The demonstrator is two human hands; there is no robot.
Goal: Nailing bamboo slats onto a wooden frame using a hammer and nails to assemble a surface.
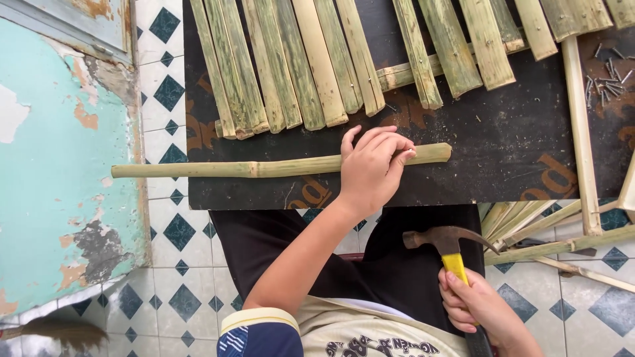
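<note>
— What do we have on the dark board (503, 142)?

— A slim bamboo stick (198, 169) lies crosswise on it, one end jutting out over the tiled floor (188, 291). We judge it light, stiff and smooth-skinned, apt to roll, so best pinned near the working end, past its node.

— And our hands?

— Our left hand (372, 168) presses on the stick near its right end, fingers curled over it, thumb spread on the board. Our right hand (477, 311) is clenched round the yellow handle of a claw hammer (448, 246), its head held low over our lap.

— Around that?

— Split bamboo slats (297, 63) fan across the board's far side, some nailed to a crosspiece, and loose nails (605, 82) lie at the right.
</note>
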